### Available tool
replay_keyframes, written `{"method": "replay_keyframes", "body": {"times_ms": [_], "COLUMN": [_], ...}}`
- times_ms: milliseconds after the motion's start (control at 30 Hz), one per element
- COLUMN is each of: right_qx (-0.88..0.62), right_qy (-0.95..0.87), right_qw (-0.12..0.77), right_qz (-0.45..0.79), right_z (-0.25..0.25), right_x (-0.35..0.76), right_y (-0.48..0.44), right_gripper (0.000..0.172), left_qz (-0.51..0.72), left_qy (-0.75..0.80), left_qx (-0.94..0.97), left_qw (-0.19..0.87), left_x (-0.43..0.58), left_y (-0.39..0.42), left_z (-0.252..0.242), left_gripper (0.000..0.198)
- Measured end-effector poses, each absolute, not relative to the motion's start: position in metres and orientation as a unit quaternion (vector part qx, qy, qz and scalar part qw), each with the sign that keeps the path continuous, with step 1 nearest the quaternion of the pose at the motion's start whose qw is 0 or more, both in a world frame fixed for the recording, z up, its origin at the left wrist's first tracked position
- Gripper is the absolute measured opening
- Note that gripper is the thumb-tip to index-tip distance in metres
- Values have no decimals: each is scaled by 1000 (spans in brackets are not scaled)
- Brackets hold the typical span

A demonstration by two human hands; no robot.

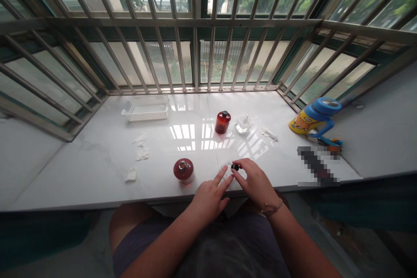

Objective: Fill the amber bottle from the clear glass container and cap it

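A small black cap (235, 167) is pinched between the thumb and fingers of my right hand (257, 180), near the counter's front edge. My left hand (210, 197) reaches in beside it with index and middle finger stretched apart. Below the fingertips lies a clear, transparent object (224, 173), mostly covered, so its kind cannot be made out. To the left stands a dark red glass bottle (183, 171) with an uncovered neck. Farther back is a second red bottle (223, 122) with a black top, next to a clear faceted glass piece (243, 125).
A white perforated basket (146, 115) sits at the back left. Crumpled white tissues (142, 153) lie on the left, and another tissue (269, 134) on the right. A blue and yellow bottle with a handle (312, 117) stands right, behind a blurred-out dark item (317, 166). Metal bars (213, 58) line the window.
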State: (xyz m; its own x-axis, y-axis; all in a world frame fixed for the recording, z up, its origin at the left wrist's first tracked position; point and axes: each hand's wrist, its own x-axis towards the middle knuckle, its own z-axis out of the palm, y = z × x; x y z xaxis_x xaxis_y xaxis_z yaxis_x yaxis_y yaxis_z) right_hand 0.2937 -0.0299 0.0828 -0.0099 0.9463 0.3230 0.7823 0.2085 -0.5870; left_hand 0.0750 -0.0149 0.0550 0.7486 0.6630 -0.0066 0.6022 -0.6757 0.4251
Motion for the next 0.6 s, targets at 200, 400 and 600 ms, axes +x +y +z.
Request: {"method": "replay_keyframes", "body": {"times_ms": [200, 400, 600], "right_qx": [-603, -604, -592], "right_qy": [-708, -710, -724], "right_qw": [345, 342, 338], "right_qz": [125, 123, 106], "right_z": [75, 74, 73], "right_x": [292, 297, 297], "right_y": [-30, -35, -33], "right_gripper": [26, 30, 32], "left_qz": [54, 55, -14], "left_qy": [361, 367, 363], "left_qx": [916, 915, 921], "left_qw": [165, 157, 139], "left_x": [79, 82, 84], "left_y": [-19, -21, -20], "left_z": [60, 65, 74], "left_gripper": [91, 89, 89]}}
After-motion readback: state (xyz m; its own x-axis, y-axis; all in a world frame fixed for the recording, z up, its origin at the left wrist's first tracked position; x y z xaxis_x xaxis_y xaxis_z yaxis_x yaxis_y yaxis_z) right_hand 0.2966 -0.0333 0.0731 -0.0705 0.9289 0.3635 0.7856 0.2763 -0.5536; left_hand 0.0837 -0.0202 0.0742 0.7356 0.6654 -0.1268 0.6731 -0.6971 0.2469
